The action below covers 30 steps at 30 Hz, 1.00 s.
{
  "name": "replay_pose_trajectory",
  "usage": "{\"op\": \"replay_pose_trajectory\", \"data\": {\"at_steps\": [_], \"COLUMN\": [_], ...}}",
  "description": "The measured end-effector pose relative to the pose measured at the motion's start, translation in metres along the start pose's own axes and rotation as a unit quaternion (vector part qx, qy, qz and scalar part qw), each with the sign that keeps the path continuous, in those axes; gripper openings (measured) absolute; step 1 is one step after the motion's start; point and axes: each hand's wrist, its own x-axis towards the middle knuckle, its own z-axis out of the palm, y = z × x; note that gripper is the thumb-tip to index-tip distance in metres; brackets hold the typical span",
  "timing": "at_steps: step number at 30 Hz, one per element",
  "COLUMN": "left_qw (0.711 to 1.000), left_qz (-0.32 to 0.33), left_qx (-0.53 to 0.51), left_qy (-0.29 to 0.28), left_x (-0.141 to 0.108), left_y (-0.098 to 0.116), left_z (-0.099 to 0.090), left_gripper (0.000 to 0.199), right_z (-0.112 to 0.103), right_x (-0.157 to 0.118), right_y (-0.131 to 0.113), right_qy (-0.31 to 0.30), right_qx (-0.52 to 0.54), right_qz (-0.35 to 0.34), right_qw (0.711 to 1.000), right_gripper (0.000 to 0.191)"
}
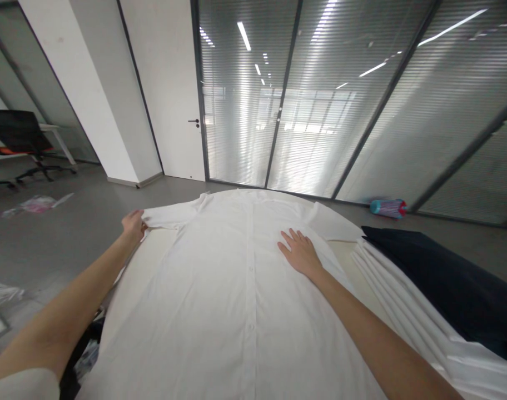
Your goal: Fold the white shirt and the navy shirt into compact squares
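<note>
The left hand point(133, 225) is closing on the far-left sleeve point(164, 216) of a white button-front shirt point(220, 300), its fingers curling in a pinch at the sleeve's edge. The right hand point(299, 254) is resting open and flat on the shirt's front, fingers spread, grasping nothing. The shirt is lying spread on a pale worktop point(346, 254), its button placket and long axis running straight ahead, with the shoulders pointing away from the person. Just to the right, a stack of folded white garments point(407, 311) is lying beside it, with folded navy cloth point(441, 283) lying on top of the stack.
</note>
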Motion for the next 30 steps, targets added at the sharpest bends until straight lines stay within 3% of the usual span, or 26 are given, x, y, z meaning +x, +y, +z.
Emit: {"op": "replay_pose_trajectory", "data": {"at_steps": [2,4,5,6,7,9,11,13,14,16,18,20,24,27,30], "left_qw": [0.991,0.973,0.961,0.949,0.943,0.918,0.880,0.859,0.856,0.853,0.851,0.855,0.904,0.928,0.915], "left_qz": [-0.023,0.024,0.091,0.179,0.256,0.395,0.462,0.489,0.494,0.498,0.502,0.499,0.414,0.360,0.383], "left_qx": [-0.019,-0.046,-0.065,-0.073,-0.061,0.022,0.056,0.070,0.075,0.085,0.088,0.085,0.081,0.070,0.069], "left_qy": [0.129,0.225,0.254,0.248,0.204,0.013,-0.091,-0.133,-0.136,-0.133,-0.124,-0.112,-0.066,-0.070,-0.110], "left_x": [0.018,0.021,0.015,0.005,-0.008,-0.038,-0.065,-0.084,-0.091,-0.099,-0.103,-0.106,-0.110,-0.110,-0.101], "left_y": [0.022,0.047,0.060,0.073,0.086,0.106,0.119,0.124,0.123,0.117,0.108,0.096,0.075,0.066,0.067], "left_z": [-0.005,-0.001,0.005,0.014,0.024,0.045,0.062,0.071,0.072,0.070,0.064,0.059,0.054,0.053,0.056], "left_gripper": [0.061,0.055,0.052,0.049,0.045,0.036,0.024,0.021,0.023,0.027,0.028,0.027,0.026,0.031,0.037], "right_z": [0.003,0.005,0.004,0.002,-0.001,-0.013,-0.030,-0.046,-0.053,-0.062,-0.064,-0.061,-0.061,-0.083,-0.122], "right_x": [0.001,0.002,0.003,0.003,0.003,0.000,-0.008,-0.019,-0.026,-0.037,-0.045,-0.047,-0.039,-0.039,-0.058], "right_y": [0.002,0.004,0.004,0.004,0.003,-0.001,-0.003,-0.003,-0.001,0.005,0.012,0.018,0.018,0.007,-0.011], "right_qy": [0.013,0.043,0.063,0.084,0.099,0.092,0.034,-0.032,-0.054,-0.080,-0.073,-0.039,0.057,0.120,0.151], "right_qx": [0.023,0.082,0.136,0.207,0.296,0.501,0.680,0.785,0.811,0.831,0.828,0.808,0.755,0.788,0.832], "right_qz": [0.000,-0.004,-0.011,-0.014,-0.008,0.036,0.104,0.161,0.183,0.220,0.256,0.304,0.373,0.321,0.235], "right_qw": [1.000,0.996,0.989,0.975,0.950,0.860,0.725,0.598,0.553,0.505,0.493,0.503,0.537,0.512,0.479], "right_gripper": [0.057,0.054,0.052,0.050,0.048,0.051,0.053,0.056,0.061,0.071,0.074,0.063,0.008,0.013,0.013]}}
